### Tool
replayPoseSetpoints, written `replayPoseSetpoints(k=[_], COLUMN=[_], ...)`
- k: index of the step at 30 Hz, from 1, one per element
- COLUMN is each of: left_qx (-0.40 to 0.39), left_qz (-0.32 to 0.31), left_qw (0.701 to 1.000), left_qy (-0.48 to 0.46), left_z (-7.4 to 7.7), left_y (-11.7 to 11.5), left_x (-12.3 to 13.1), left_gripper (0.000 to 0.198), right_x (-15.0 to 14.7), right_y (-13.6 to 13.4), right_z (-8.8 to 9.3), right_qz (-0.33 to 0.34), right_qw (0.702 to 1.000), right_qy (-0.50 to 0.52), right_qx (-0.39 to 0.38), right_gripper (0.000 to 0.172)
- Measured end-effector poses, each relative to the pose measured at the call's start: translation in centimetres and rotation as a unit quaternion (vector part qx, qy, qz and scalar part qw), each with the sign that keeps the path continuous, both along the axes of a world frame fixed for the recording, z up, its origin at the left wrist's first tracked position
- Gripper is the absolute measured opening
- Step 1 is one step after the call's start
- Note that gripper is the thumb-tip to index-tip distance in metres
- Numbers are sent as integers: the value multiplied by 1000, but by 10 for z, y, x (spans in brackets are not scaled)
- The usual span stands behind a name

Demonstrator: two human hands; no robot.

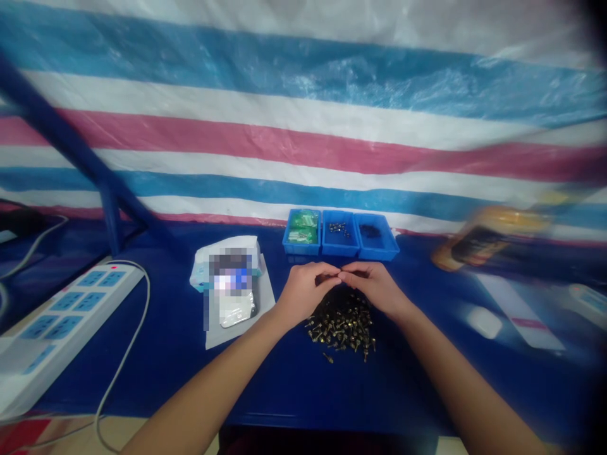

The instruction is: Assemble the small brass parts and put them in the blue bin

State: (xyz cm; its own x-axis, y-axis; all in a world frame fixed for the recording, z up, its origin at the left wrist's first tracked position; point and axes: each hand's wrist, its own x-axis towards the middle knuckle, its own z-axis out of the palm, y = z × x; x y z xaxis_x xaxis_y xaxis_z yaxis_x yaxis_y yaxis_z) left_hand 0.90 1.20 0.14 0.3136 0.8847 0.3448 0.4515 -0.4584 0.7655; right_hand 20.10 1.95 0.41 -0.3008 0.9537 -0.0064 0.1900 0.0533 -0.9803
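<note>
My left hand (303, 292) and my right hand (374, 287) meet above a heap of small brass-coloured screws (341, 328), their fingertips together at the heap's far side. Whether the fingers pinch a small part is hidden by the fingers themselves. Beyond the hands stand three blue plastic bins side by side: one (302, 232) with green packets, one (340, 232) with small metal parts, and one (377, 237) with dark small parts. Both forearms come in bare from the bottom edge.
A white power strip (71, 322) with its cord lies at the left. A phone (237, 308) rests on white paper (246, 316) beside a blurred packet. At the right are a blurred bottle (490, 239) and a white computer mouse (484, 322). A striped tarp (303, 107) hangs behind the blue tabletop (294, 392).
</note>
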Motion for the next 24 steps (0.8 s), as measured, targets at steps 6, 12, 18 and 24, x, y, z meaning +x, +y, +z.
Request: replayPoseSetpoints(k=[6,12,18,24], left_qx=[3,48,69,80], left_qz=[4,-1,-17,-22], left_qw=[1000,998,997,996], left_qy=[3,31,18,16], left_z=[-1,0,2,3], left_y=[0,0,-3,-5], left_x=[2,1,1,2], left_gripper=[11,6,8,5], right_x=[-2,-2,-2,-1], right_y=[-1,-1,-1,-1], right_z=[-4,-5,-9,-11], right_qz=[-16,-4,-1,3], right_qw=[999,998,987,986], right_qy=[29,48,126,144], right_qx=[-32,-49,-96,-87], right_gripper=[30,31,28,29])
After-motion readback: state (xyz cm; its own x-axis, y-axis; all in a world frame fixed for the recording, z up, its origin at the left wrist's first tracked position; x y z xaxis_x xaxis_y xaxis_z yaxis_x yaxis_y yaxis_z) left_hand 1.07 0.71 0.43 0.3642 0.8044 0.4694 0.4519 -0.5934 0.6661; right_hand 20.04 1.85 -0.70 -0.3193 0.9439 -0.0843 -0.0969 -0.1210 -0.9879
